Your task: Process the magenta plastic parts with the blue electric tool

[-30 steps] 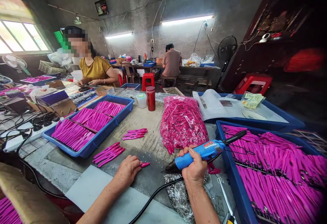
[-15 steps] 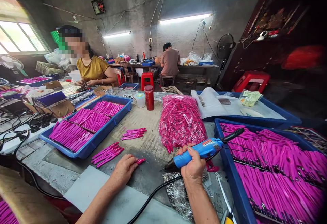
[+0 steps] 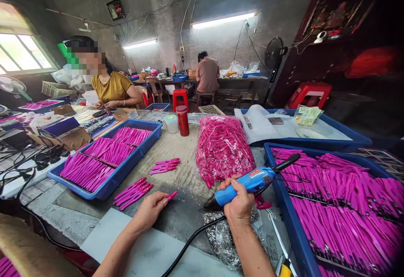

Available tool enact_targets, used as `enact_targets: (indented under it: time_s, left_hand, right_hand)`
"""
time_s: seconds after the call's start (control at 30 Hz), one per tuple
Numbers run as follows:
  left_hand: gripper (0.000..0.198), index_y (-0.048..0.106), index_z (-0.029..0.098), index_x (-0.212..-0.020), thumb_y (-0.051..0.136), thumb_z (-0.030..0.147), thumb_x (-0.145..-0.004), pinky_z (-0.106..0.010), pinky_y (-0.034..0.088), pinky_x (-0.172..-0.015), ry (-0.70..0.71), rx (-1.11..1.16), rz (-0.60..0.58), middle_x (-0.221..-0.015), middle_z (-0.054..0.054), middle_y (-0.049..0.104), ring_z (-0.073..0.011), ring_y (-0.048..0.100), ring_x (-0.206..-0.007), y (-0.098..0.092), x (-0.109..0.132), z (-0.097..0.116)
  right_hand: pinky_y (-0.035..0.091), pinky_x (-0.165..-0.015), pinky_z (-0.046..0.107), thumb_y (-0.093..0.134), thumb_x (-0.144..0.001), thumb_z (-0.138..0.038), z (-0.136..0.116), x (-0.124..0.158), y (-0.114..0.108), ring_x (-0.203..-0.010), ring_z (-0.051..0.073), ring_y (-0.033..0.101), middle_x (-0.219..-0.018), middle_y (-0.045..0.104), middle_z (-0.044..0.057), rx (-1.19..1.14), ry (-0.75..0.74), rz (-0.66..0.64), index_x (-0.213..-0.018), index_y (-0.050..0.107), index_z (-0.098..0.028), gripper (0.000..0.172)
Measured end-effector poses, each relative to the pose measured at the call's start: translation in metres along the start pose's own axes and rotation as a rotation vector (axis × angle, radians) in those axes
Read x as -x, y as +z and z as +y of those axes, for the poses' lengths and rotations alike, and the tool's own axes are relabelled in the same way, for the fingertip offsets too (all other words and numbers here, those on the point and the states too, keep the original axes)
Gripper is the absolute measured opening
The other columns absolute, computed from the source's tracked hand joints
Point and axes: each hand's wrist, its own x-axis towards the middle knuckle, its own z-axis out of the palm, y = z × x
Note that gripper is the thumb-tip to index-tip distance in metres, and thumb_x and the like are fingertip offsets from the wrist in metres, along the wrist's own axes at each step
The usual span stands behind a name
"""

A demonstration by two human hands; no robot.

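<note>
Head view: the left hand (image 3: 150, 209) has tipped its pinched pink piece (image 3: 172, 194) up off the table (image 3: 178, 144), just left of the blue tool (image 3: 249, 184) clasped in the right hand (image 3: 240, 205).

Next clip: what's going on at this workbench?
A person sits at a workbench. Their left hand pinches a small pink piece, while the right hand grips a blue corded tool, its tip pointing toward that piece but apart from it. A bag of pink pieces lies ahead, between a left tray and a right tray full of magenta pieces. Two other people sit farther back.
</note>
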Motion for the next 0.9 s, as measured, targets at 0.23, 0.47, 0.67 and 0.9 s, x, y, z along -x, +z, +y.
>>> enact_targets:
  time_s: [0.23,0.47,0.67,0.9]
  left_hand:
    - [0.037,0.065,0.016,-0.086,0.043,0.045,-0.078,-0.026,0.044,-0.072,-0.013,0.014,-0.045,-0.082,-0.004,0.065,-0.0173,0.057,-0.077,-0.001,-0.003,0.000]
    - [0.033,0.065,0.023,-0.089,0.035,0.039,-0.088,-0.023,0.046,-0.067,0.317,-0.349,0.167,-0.079,-0.002,0.063,-0.0138,0.058,-0.075,0.015,0.008,-0.005]
    - [0.038,0.062,0.021,-0.079,0.029,0.033,-0.092,-0.024,0.043,-0.060,0.513,-0.617,0.234,-0.071,-0.002,0.061,-0.0140,0.054,-0.066,0.030,0.015,-0.006]
    - [0.037,0.059,0.019,-0.071,0.031,0.028,-0.092,-0.024,0.039,-0.058,0.485,-0.608,0.194,-0.070,-0.002,0.059,-0.0138,0.051,-0.066,0.032,0.012,-0.006]
  right_hand:
    - [0.041,-0.044,0.027,0.067,-0.051,-0.031,0.000,-0.002,0.001,-0.042,0.015,0.047,-0.050,0.050,-0.003,0.002,-0.004,0.004,-0.074,0.048,-0.017,0.033]
    - [0.043,-0.044,0.028,0.067,-0.051,-0.031,0.001,-0.002,0.000,-0.041,0.015,0.047,-0.050,0.049,-0.004,0.001,-0.008,0.010,-0.074,0.048,-0.018,0.033]
    - [0.042,-0.043,0.027,0.066,-0.052,-0.031,0.000,-0.002,-0.001,-0.042,0.014,0.047,-0.051,0.049,-0.004,0.010,0.005,0.019,-0.073,0.048,-0.017,0.031]
    - [0.042,-0.046,0.027,0.066,-0.052,-0.030,-0.001,-0.001,-0.001,-0.044,0.014,0.047,-0.051,0.049,-0.004,0.025,0.008,0.011,-0.073,0.049,-0.018,0.030]
